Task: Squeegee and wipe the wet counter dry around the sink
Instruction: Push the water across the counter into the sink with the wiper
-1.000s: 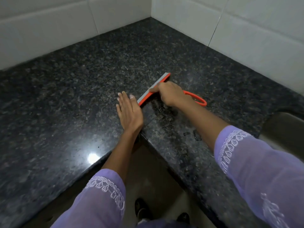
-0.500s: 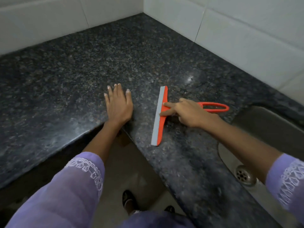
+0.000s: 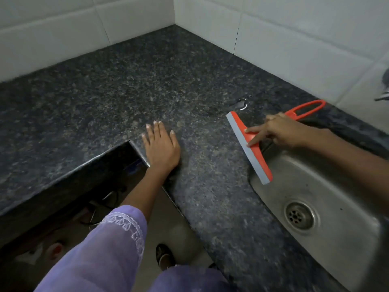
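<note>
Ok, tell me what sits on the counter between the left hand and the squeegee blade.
Nothing: the head view shows only bare dark speckled counter between the flat left hand and the squeegee, which the right hand holds at the sink's edge.

A home kitchen — granite counter [image 3: 130, 85], steel sink [image 3: 328, 186], white tiled walls [image 3: 294, 39].

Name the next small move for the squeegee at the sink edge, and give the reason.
Probably lift the squeegee and carry it back toward the corner for another pull. Its blade already overhangs the sink rim, so this stroke looks spent, and a water patch remains on the counter behind it. The right hand grips the handle; the left hand rests flat.
</note>
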